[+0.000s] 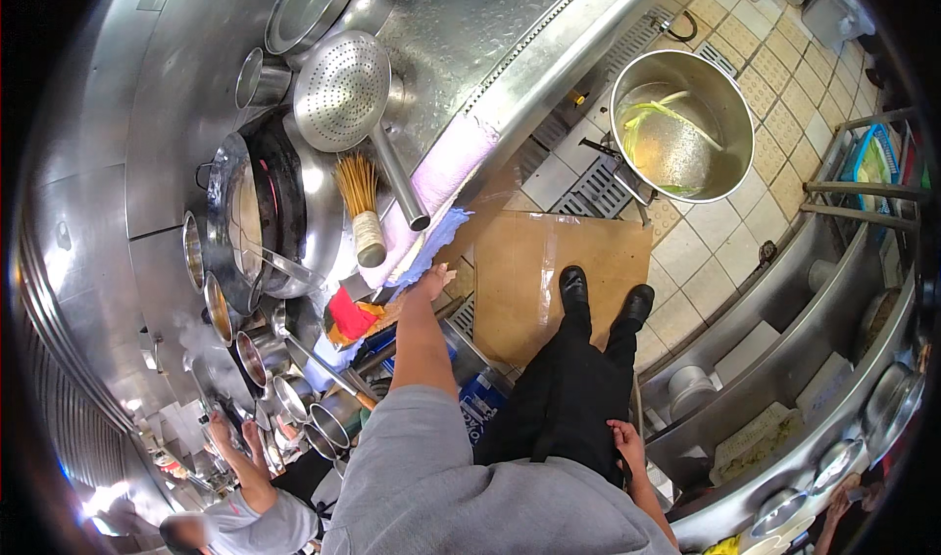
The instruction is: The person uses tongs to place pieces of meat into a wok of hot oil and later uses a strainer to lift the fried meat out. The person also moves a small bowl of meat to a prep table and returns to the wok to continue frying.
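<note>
My left hand (432,283) is at the front edge of the steel cooking range, beside a blue cloth (441,235); its fingers are partly hidden, so whether it grips anything is unclear. My right hand (627,441) hangs by my black trousers, fingers loosely apart and nothing seen in it. Near the left hand lie a bamboo wok brush (360,206), a pink towel (459,151) and a red cloth (351,314). A perforated steel strainer (343,88) rests with its handle over the towel. Beyond, a wok (239,217) with pale contents and a ladle in it sits at a burner.
On the tiled floor stands a large stockpot (682,125) with green stalks in liquid. Flattened cardboard (514,283) lies under my feet. Steel shelving (742,349) curves along the right. A co-worker (257,503) works among pots (328,423) at lower left; steam rises there.
</note>
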Motion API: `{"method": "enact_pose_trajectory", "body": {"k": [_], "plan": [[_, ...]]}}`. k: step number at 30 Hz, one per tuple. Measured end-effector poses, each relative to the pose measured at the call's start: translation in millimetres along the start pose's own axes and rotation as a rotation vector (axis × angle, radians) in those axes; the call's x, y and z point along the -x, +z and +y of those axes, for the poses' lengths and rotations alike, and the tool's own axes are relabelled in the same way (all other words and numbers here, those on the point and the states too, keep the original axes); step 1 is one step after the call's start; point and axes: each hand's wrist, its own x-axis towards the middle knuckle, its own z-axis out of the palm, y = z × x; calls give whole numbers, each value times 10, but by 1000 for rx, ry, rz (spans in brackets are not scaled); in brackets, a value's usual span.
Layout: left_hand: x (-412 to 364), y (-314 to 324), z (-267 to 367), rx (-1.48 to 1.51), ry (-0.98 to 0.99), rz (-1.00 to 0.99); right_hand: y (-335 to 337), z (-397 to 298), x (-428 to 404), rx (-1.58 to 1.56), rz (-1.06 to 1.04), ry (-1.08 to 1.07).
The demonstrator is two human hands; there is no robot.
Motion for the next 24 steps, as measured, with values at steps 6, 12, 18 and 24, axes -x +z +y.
{"method": "enact_pose_trajectory", "body": {"k": [6, 12, 18, 24], "plan": [[-14, 7, -61, -43, -1, 12, 35, 198, -15, 6, 0, -19], [12, -12, 22, -2, -6, 1, 30, 213, -14, 16, 3, -51], [-183, 93, -231, 32, -19, -63, 37, 196, 24, -2, 15, 5], [-10, -44, 28, -24, -67, -67, 9, 36, 4, 26, 17, -10]]}}
